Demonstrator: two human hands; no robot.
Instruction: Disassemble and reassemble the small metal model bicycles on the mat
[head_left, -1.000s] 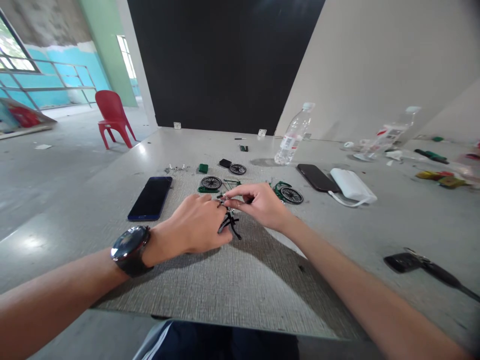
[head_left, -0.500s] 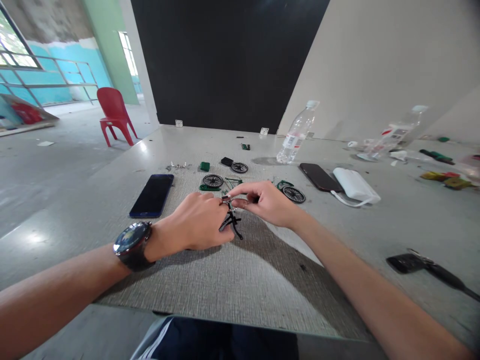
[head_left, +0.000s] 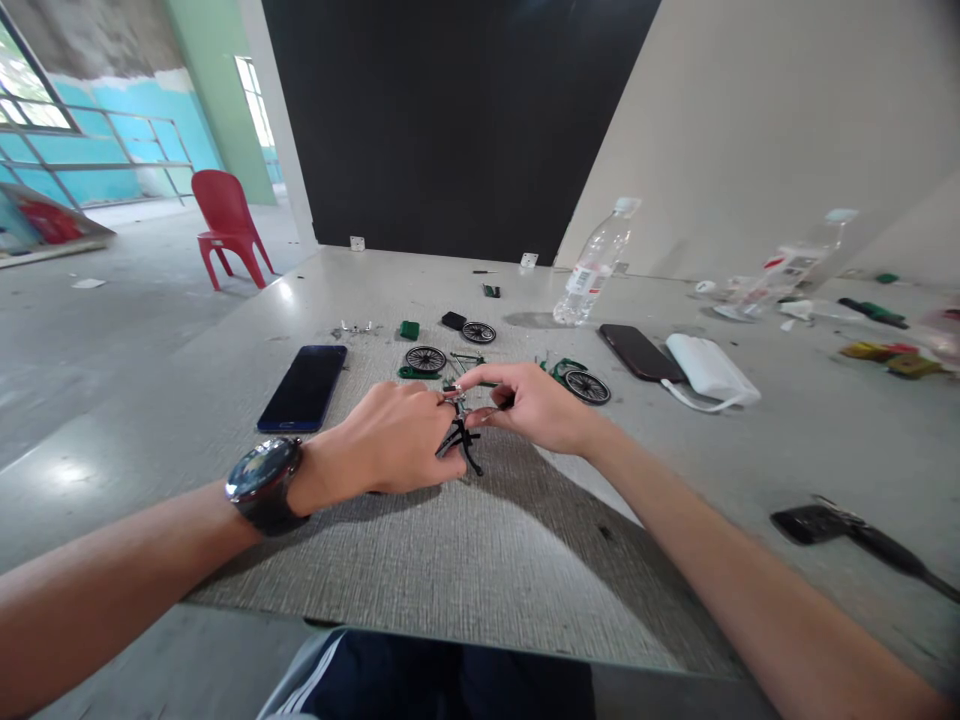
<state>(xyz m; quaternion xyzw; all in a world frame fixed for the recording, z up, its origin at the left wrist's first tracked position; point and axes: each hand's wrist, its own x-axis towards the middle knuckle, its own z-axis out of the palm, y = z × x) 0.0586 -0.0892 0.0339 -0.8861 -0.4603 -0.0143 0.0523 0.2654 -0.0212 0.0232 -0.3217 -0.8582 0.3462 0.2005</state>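
Observation:
My left hand, with a watch on the wrist, is closed on a small black-and-silver model bicycle part. Its forked black arms stick out past the fingertips toward me. From the other side, my right hand pinches the silver upper end of the same part between thumb and forefinger. Fingers partly hide that end. Just beyond the hands lie a spoked wheel, a thin green frame and a long green piece. Another wheel rests right of my right hand, beside a green curved piece.
A phone lies to the left. Farther back are a third wheel, a green block and silver bits. To the right stand a bottle, a dark phone, a white power bank and keys.
Both hands keep hold of the part. My right thumb and fingertips have shifted slightly at its silver end; the view has moved a little.

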